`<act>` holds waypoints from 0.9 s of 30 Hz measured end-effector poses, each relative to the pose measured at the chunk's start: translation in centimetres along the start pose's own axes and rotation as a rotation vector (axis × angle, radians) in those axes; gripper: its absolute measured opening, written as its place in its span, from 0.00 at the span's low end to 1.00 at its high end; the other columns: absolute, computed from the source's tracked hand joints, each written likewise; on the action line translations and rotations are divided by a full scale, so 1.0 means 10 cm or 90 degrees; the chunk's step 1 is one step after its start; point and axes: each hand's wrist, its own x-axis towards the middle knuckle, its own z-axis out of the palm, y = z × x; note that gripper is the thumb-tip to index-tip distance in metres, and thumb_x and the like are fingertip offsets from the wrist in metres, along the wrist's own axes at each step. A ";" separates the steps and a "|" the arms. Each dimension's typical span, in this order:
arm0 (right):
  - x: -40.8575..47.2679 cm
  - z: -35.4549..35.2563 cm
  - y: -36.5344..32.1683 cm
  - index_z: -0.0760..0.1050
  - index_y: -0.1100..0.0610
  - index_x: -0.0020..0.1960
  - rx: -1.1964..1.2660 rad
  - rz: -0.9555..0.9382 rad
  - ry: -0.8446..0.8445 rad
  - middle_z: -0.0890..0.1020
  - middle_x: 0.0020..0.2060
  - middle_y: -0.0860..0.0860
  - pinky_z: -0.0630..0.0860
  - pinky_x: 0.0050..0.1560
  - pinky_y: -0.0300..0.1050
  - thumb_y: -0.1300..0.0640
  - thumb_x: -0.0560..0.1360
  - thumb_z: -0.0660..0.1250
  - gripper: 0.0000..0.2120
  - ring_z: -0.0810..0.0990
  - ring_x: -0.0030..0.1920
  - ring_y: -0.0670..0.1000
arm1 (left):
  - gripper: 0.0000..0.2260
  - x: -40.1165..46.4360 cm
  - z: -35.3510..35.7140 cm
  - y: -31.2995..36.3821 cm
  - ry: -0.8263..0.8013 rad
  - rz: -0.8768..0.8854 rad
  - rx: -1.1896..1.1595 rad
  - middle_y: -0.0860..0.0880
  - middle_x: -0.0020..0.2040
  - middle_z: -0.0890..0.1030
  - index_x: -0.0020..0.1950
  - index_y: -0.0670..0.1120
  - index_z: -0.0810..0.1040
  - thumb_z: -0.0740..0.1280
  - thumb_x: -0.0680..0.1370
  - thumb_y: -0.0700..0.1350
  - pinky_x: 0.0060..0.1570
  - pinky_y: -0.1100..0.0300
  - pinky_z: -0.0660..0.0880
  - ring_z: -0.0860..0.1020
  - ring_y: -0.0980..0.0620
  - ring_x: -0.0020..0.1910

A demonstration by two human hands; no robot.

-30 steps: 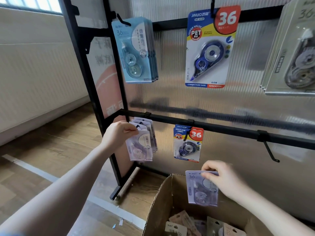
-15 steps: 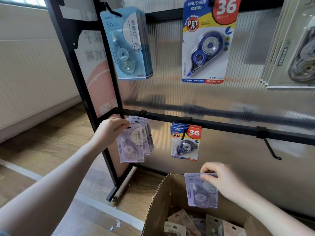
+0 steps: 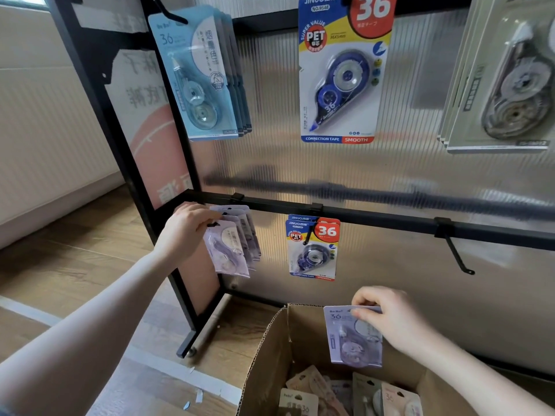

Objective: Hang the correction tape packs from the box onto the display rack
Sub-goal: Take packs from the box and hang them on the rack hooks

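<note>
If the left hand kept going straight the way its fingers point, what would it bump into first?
The left hand points right, at the purple packs hanging on the lower bar. It already pinches the front pack's top, so it would push that bunch first, probably.

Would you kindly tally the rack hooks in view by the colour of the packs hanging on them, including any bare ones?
Hooks with pale blue card packs: 1
Hooks with blue, yellow and red JINUO packs: 2
Hooks with lilac packs: 1
Hooks with grey-green packs: 1
Bare black metal hooks: 1
Total: 6
</note>
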 end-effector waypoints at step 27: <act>-0.72 -0.79 0.30 0.75 0.51 0.40 0.033 -0.002 0.210 0.78 0.38 0.43 0.68 0.33 0.36 0.55 0.76 0.65 0.06 0.76 0.40 0.44 | 0.13 -0.88 0.11 1.93 0.061 -0.140 -0.128 0.44 0.58 0.78 0.56 0.43 0.80 0.72 0.72 0.43 0.57 0.46 0.70 0.74 0.40 0.58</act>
